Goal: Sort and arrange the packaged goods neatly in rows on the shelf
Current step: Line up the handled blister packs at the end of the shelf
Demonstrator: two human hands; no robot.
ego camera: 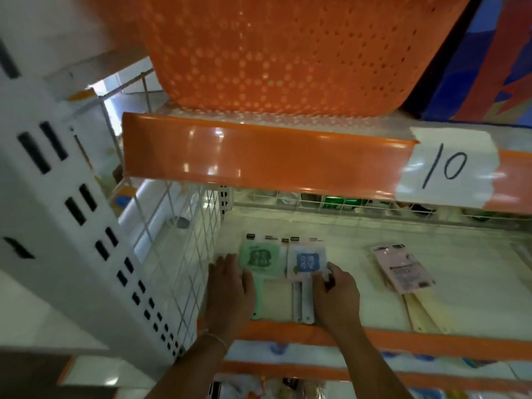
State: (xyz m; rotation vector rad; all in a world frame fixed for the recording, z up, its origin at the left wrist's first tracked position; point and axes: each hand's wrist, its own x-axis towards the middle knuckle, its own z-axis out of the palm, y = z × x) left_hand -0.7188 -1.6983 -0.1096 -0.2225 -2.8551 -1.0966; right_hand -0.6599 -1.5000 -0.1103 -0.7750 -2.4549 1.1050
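The green package lies flat at the far left of the shelf, close to the wire mesh side panel. The blue-and-pink package lies just beside it to the right, their edges roughly parallel and their far ends about level. I judge these two as the start of a row. A pink package lies well apart to the right, skewed at an angle, with pale flat items near it at the front edge; these look unsorted.

My left hand rests flat, fingers extended, on the near left part of the green package. My right hand pinches the near right corner of the blue-and-pink package between thumb and fingers.

Progress: early. Two packs aligned, at least one pack to the right left to square up and bring in, and most of the shelf bare.

Above, an orange basket sits on the upper shelf, whose orange lip carries a paper label marked 10.
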